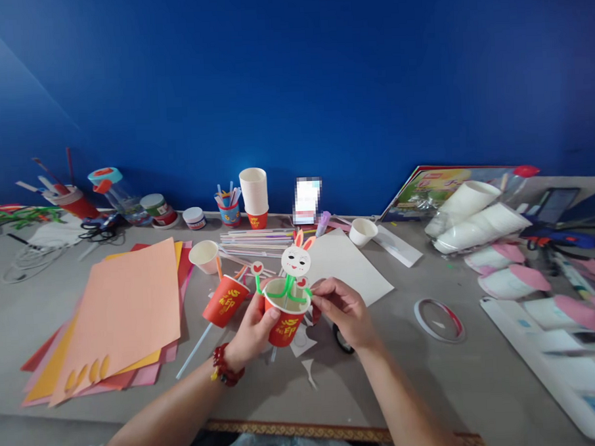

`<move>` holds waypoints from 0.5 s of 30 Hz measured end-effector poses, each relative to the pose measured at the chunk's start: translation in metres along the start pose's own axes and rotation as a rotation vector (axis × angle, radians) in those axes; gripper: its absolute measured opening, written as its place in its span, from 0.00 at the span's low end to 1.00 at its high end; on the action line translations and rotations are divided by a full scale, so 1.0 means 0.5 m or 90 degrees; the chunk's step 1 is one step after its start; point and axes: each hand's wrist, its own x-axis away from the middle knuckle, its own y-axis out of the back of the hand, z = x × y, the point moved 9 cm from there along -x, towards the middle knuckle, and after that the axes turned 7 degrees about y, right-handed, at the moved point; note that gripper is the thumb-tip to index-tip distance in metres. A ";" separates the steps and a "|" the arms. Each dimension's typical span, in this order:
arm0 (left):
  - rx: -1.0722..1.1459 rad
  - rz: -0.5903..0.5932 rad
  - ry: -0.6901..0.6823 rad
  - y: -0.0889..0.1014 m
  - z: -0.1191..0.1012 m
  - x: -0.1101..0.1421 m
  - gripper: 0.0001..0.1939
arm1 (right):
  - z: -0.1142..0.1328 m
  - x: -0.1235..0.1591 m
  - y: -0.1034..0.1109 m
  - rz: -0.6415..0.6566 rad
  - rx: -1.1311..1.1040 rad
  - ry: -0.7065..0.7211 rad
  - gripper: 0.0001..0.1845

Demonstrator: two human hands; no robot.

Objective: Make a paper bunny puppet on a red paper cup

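Observation:
My left hand (pixel 255 327) is wrapped round a red paper cup (pixel 284 332) with gold characters, holding it upright above the table. Out of the cup rises a white paper rabbit face (pixel 296 261) with orange ears, on green pipe cleaners (pixel 277 295) bent like arms. A small disc with a red heart (pixel 257 269) tops the left arm; a second heart disc (pixel 301 283) is at the right one. With closed fingertips, my right hand (pixel 348 309) pinches the end of the right green arm. A white straw shows below the cup.
Another red cup (pixel 225 301) with a straw lies to the left, beside stacked coloured paper (pixel 128 309). White paper (pixel 346 267), paper scraps (pixel 302 341) and a tape roll (pixel 438 321) lie about. Straws (pixel 253 241) and a phone (pixel 307 199) are behind; bagged cups (pixel 480 225) are right.

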 end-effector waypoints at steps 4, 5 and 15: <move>0.043 0.001 0.029 0.005 0.018 -0.001 0.33 | 0.007 0.001 0.002 -0.007 0.028 0.018 0.09; 0.054 -0.005 0.035 0.007 0.022 -0.001 0.33 | 0.007 0.002 0.003 -0.011 0.035 0.021 0.09; 0.110 -0.015 0.041 0.008 0.032 -0.004 0.34 | -0.011 0.011 0.017 -0.080 0.044 -0.004 0.09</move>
